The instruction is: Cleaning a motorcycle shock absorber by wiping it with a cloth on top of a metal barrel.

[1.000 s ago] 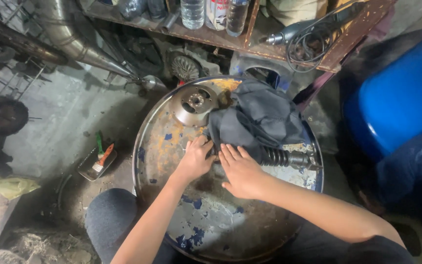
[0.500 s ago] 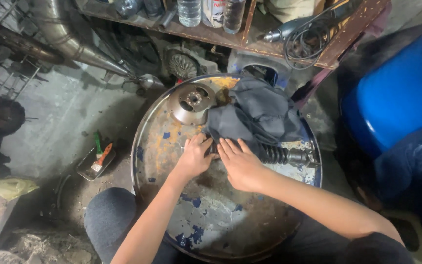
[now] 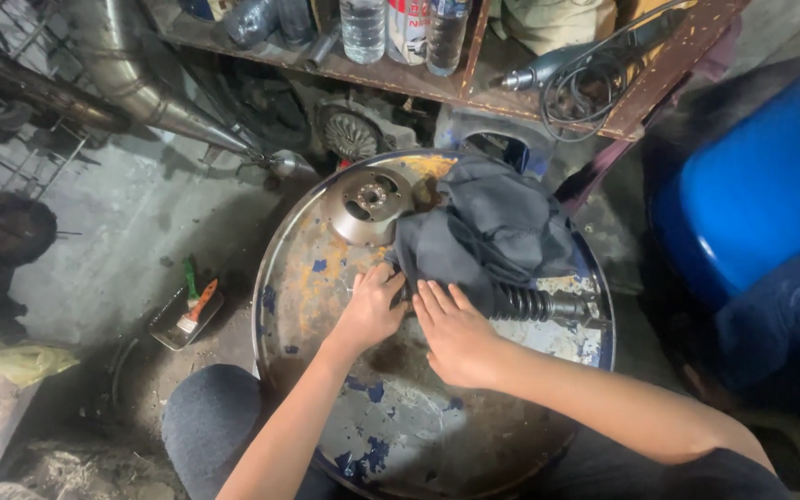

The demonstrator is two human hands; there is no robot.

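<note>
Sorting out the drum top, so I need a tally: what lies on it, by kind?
Metal disc: 1
Grey cloth: 1
Ribbed rubber boot on a shaft: 1
Total: 3
Both the left hand and right hand touch the cloth's edge.

Blue barrel [image 3: 752,194], clear bottles [image 3: 363,28] on a rusty shelf [image 3: 548,102], metal disc [image 3: 369,202], brush [image 3: 198,304] in a tray

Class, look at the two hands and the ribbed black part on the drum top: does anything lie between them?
Yes. The dark grey cloth covers the ribbed black part's near end, where the left hand and right hand press. Only the far end shows bare.
</note>
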